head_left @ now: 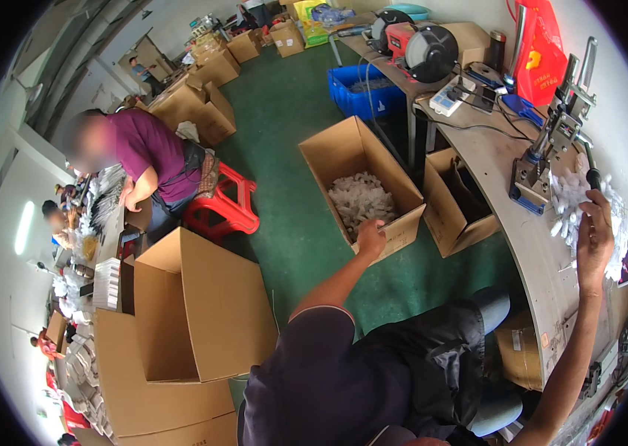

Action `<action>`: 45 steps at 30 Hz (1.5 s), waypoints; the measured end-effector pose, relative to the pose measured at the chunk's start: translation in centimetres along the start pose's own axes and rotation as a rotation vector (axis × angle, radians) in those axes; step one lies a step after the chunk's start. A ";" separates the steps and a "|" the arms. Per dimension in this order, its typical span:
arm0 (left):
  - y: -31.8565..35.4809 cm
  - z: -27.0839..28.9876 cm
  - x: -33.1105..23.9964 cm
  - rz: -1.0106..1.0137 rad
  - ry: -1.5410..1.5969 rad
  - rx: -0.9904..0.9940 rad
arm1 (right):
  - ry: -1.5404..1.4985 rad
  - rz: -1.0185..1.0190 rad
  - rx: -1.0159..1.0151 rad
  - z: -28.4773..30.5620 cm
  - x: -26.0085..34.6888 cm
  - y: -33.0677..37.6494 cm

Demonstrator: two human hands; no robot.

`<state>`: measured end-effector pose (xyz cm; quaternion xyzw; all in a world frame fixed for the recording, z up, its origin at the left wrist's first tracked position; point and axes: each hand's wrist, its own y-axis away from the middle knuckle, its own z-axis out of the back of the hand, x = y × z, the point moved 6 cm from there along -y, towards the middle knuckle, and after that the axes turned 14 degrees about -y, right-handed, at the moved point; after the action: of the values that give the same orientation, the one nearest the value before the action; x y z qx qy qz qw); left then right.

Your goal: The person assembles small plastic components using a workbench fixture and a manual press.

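My left hand (371,239) is at the near rim of an open cardboard box (402,236) on the floor. Its fingers look curled; what they hold, if anything, is too small to make out. Small whitish translucent pieces (360,199) lie heaped inside that box. On the workbench to the right, my right hand (596,241) reaches over a pile of similar clear-white pieces (568,195), fingers stretched out and apart. Just beyond its fingertips is the black-gripped lever (593,177) of a metal hand press (541,167).
A second open box (440,215) stands under the curved workbench (489,160), near a blue crate (358,93). A bench grinder (410,50) sits at the bench's far end. Large cartons (228,316) stand to my left. Beyond them, a person in purple (154,152) sits on a red stool (228,201).
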<state>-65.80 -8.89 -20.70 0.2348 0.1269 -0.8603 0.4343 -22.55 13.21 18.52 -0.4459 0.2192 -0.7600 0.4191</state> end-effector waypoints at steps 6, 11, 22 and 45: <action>1.9 0.6 -0.9 -0.066 0.049 -0.001 | 0.058 0.086 -0.117 3.0 1.0 -1.8; 2.8 -0.5 -3.2 -0.222 0.223 0.080 | -0.055 -0.177 -0.252 4.6 -0.5 4.8; 7.8 -14.6 0.3 -0.260 0.341 0.664 | 0.094 -0.730 0.196 -7.1 -1.7 40.0; 34.7 -7.9 -29.8 -1.730 0.044 0.379 | 0.070 -1.091 0.214 -11.4 -5.1 52.1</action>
<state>-20.24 -5.55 -12.63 0.1411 0.1235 -0.8892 -0.4173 -8.07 -11.80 -26.55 -0.4240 -0.1081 -0.8992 0.0002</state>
